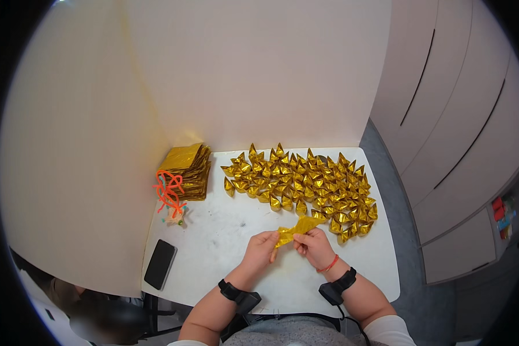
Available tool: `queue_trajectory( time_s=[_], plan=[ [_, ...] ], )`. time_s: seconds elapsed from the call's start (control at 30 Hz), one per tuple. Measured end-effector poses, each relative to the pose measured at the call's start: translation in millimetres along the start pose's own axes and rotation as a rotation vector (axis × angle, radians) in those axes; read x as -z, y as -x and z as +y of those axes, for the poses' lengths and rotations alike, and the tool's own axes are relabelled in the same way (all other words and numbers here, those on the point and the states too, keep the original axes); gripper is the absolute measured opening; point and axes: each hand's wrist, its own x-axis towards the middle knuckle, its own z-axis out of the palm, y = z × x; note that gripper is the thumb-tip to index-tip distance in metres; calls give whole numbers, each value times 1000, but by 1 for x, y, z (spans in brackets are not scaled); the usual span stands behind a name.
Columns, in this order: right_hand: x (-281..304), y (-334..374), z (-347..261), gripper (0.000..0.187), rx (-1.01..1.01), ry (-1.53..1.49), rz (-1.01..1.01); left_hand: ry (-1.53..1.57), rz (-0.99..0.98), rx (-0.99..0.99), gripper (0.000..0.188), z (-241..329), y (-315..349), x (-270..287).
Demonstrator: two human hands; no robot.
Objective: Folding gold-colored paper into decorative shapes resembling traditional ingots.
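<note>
Between my two hands is a partly folded sheet of gold foil paper (308,224), held above the near middle of the white table (207,248). My left hand (263,244) pinches its left end. On the other side, my right hand (313,247) grips the paper near its middle, and a loose flap sticks out up and to the right. Just beyond my hands, many folded gold paper ingots (300,179) stand close together, their pointed tips up. A thick stack of flat gold foil sheets (184,164) lies at the table's far left corner.
Orange fuzzy craft wire (170,193) curls beside the stack, with a small beige object (175,217) below it. A black phone (160,264) lies near the left edge. White panels (259,75) rise behind and left of the table; cabinets (450,132) stand to the right.
</note>
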Motion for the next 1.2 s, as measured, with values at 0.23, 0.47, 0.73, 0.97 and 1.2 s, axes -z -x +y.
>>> queue_trajectory(
  time_s=[0.23, 0.47, 0.73, 0.97, 1.2],
  plan=[
    [7, 0, -7, 11, -46, 135, -98, -84, 86, -246, 30, 14, -7, 26],
    [-5, -1, 3, 14, -57, 331, -289, -145, -177, -143, 38, -7, -13, 22],
    [-10, 2, 5, 11, 46, 423, -184, -262, 28, -157, 51, 12, -1, 11],
    [-2, -1, 10, 7, 83, 680, -292, -963, -127, -758, 32, 12, -10, 33],
    [-10, 7, -6, 12, 302, 1028, -318, -1052, -207, -576, 23, 11, -8, 31]
  ],
)
